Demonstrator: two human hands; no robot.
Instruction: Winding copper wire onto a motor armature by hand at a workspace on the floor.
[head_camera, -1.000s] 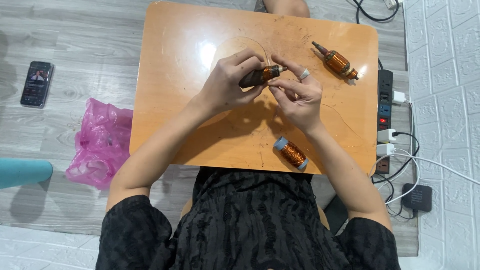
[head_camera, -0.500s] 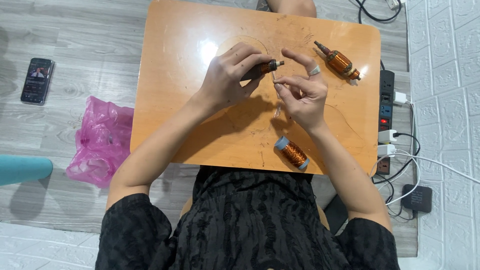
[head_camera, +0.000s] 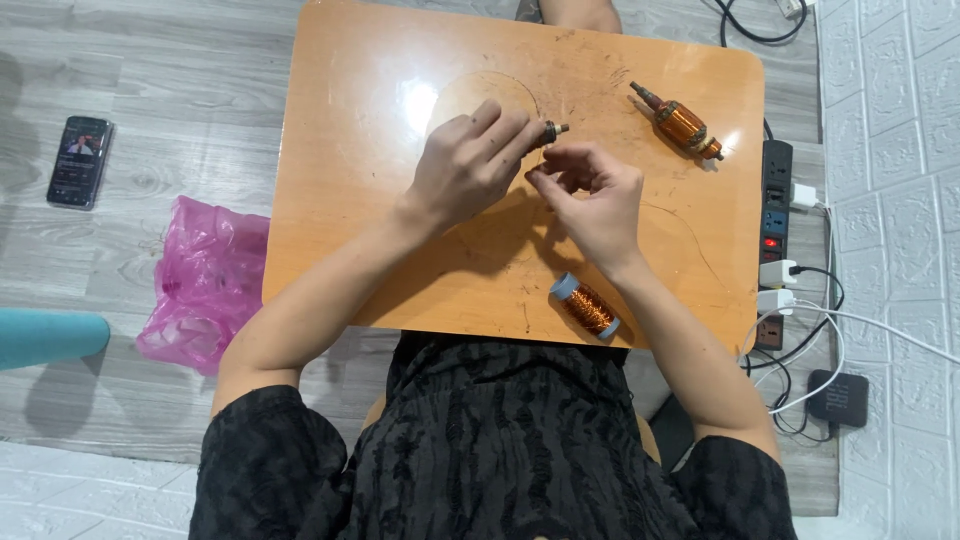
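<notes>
Small copper-wound motor armature (head_camera: 548, 130), mostly hidden in our clenched left hand (head_camera: 465, 170): rigid, prob. light; windings delicate, so grip shaft ends. Right hand (head_camera: 590, 195) pinches beside it, contents unclear.

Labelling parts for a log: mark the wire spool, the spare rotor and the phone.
spool (head_camera: 586, 306), head view, on its copper winding.
rotor (head_camera: 681, 124), head view, on its copper middle.
phone (head_camera: 80, 161), head view, on its screen.

A black rectangular phone (head_camera: 79, 161) with a lit screen lies on the grey floor, well left of the counter's (head_camera: 330, 200) left edge; a crumpled pink plastic bag (head_camera: 203, 282) lies nearer that edge.
</notes>
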